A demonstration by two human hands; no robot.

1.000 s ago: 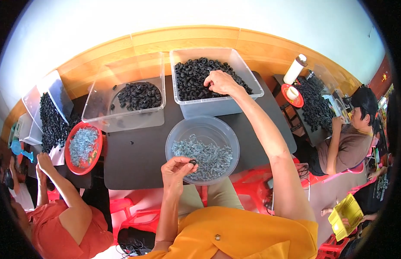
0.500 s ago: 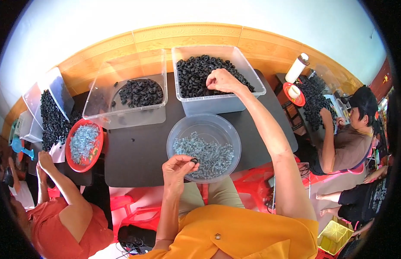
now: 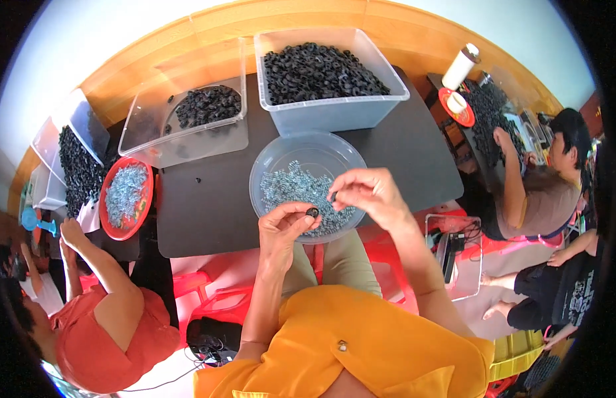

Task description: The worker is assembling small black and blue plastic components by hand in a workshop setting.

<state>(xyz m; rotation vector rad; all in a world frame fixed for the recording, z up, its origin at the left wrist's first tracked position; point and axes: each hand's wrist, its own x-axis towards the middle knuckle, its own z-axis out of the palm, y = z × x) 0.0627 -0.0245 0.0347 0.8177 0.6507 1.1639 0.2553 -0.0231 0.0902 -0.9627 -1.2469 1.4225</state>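
Note:
My left hand [image 3: 280,231] pinches a small round black ring-like part [image 3: 312,212] between thumb and fingertips. Close beside it, my right hand [image 3: 377,199] grips another small black part [image 3: 333,197], mostly covered by the fingers. Both hands are over the near edge of a round translucent basin [image 3: 308,140], which holds a heap of small silvery-blue spring-like pieces [image 3: 288,186]. Behind the basin stands a deep clear plastic bin [image 3: 331,116] filled with black ribbed parts [image 3: 321,69].
A shallower clear bin [image 3: 208,140] with fewer black parts stands left on the dark table [image 3: 202,219]. Co-workers sit at either side, in a red shirt [image 3: 112,338] and a dark cap [image 3: 570,129]. A red basin [image 3: 127,232] of silvery pieces lies left; a white bottle [image 3: 460,66] stands right.
My right hand has come back from the deep bin to beside my left hand, now with a black part in its fingers. The view has tilted down.

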